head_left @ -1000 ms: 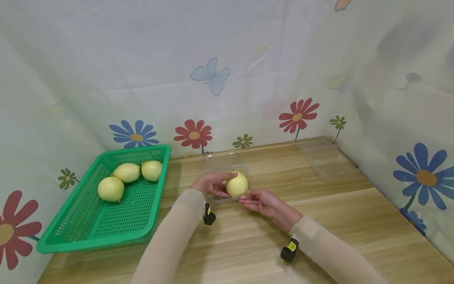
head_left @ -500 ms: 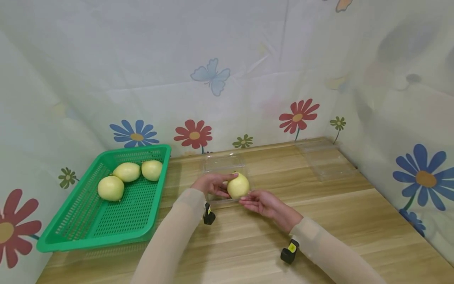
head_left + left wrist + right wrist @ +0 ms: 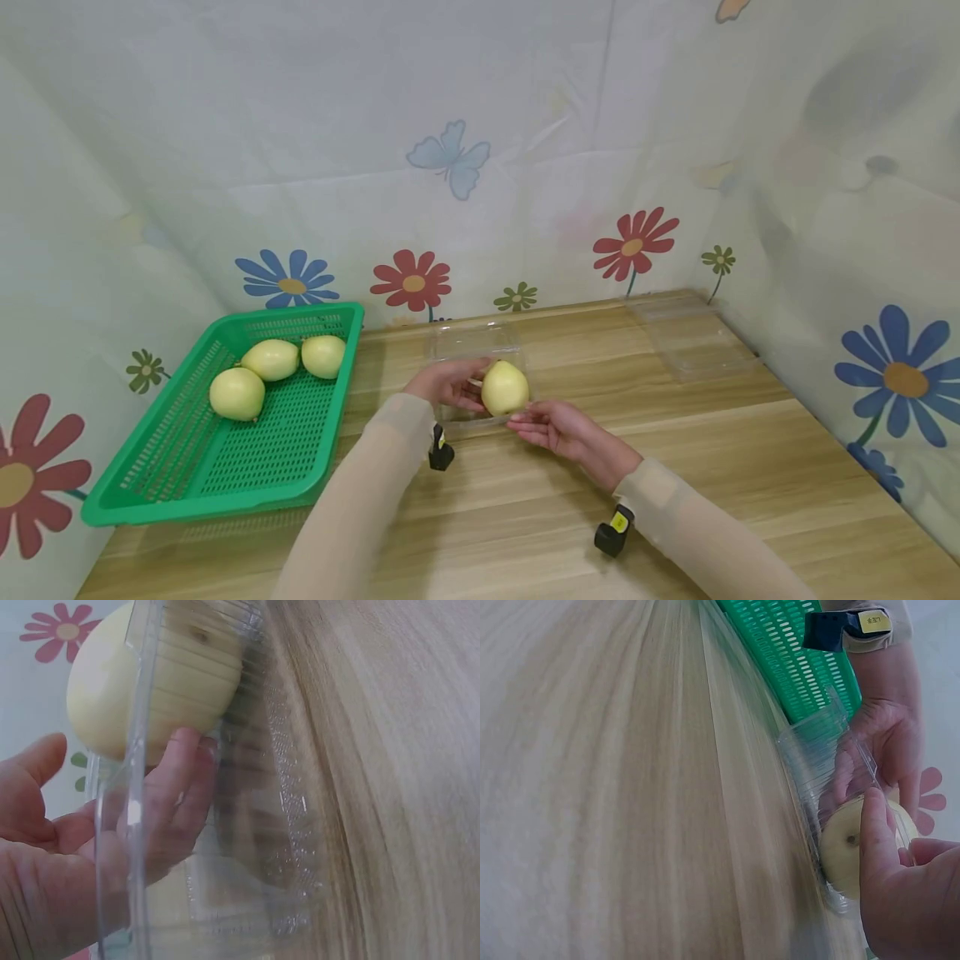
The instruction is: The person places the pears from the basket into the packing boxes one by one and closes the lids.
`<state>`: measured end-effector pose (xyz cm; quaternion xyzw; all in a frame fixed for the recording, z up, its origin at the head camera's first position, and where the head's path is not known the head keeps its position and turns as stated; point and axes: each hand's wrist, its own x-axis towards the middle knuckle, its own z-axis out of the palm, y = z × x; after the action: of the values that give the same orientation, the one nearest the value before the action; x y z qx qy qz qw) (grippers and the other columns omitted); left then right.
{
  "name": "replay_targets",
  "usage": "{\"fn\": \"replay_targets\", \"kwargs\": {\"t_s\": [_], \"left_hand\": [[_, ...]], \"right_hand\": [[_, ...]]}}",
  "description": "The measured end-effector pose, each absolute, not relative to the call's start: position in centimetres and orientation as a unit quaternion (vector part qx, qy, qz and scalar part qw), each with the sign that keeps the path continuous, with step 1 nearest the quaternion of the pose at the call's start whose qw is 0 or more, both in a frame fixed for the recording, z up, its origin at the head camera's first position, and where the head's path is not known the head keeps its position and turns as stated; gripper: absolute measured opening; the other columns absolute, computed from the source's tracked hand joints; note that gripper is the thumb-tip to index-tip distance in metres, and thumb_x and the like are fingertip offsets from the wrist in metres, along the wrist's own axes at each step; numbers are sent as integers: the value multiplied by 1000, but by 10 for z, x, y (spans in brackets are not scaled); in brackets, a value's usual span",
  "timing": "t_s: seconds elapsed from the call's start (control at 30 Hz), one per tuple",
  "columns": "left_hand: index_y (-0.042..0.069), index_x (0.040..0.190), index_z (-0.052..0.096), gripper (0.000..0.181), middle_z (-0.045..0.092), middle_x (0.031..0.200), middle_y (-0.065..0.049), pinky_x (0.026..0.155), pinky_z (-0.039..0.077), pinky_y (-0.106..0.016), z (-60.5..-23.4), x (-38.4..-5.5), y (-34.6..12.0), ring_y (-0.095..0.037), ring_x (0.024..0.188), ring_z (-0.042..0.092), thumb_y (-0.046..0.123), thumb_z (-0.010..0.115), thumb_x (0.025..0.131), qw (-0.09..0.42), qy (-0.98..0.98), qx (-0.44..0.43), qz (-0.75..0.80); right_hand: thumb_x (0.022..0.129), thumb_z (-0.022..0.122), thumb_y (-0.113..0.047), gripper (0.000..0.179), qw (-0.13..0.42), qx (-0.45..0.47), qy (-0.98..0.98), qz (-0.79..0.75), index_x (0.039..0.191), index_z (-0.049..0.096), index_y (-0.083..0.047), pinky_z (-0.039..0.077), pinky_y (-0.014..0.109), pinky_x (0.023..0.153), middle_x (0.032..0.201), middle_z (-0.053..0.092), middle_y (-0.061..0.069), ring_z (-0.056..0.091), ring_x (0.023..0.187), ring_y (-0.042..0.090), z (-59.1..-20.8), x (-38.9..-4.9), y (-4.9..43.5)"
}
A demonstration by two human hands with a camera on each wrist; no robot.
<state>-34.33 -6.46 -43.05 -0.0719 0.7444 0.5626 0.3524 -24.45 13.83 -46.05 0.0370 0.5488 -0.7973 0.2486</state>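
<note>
A pale yellow pear (image 3: pixel 506 388) sits inside a clear plastic container (image 3: pixel 474 336) at the middle of the table. My left hand (image 3: pixel 450 385) reaches over the container's left side. Its thumb stands apart from the pear, while the fingertips touch the pear's lower side in the left wrist view, seen through the transparent wall (image 3: pixel 136 814). At the container's front right corner, my right hand (image 3: pixel 553 430) pinches the rim, with the index finger (image 3: pixel 875 825) along the outside of the wall.
On the left stands a green plastic basket (image 3: pixel 333 433) with three more pears (image 3: pixel 237 394) at its back. Another clear plastic piece (image 3: pixel 693 342) lies at the table's back right. Patterned sheeting (image 3: pixel 315 200) borders the wooden table (image 3: pixel 525 517) behind and at the sides.
My left thumb has come off the pear, on which it lay before. The right hand stays at the container's corner, and the pear has barely shifted.
</note>
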Motion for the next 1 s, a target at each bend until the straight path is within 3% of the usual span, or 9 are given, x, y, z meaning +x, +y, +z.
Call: {"fn": "replay_targets", "kwargs": {"t_s": [0.2,0.33,0.73,1.0], "left_hand": [[-4,152,40,60,52,148,-30,108,56,-41,-426,-341,-70,-34,118,64,40,37,111,354,756,-64,547],[0,154,40,57,51,150,-28,113,52,-45,-422,-342,-73,-33,119,63,37,36,111,363,767,-47,527],[-1,155,38,54,47,152,-32,116,47,-52,-390,-348,-92,-45,137,53,32,38,112,359,824,33,436],[0,157,33,54,41,156,-31,121,41,-54,-366,-348,-103,-45,144,47,31,32,113,365,836,79,402]], "right_hand": [[109,36,-7,25,251,34,548,-797,121,50,9,62,19,81,86,74,3,75,83,9,-460,-244,138],[109,36,-6,24,252,34,544,-800,119,51,9,62,18,80,85,74,3,75,82,9,-459,-244,137],[109,35,-7,25,252,38,539,-803,119,50,10,62,18,77,82,74,3,75,79,9,-461,-246,138],[109,35,-7,22,253,41,537,-804,113,52,5,62,18,79,83,74,3,75,80,9,-461,-245,138]]}}
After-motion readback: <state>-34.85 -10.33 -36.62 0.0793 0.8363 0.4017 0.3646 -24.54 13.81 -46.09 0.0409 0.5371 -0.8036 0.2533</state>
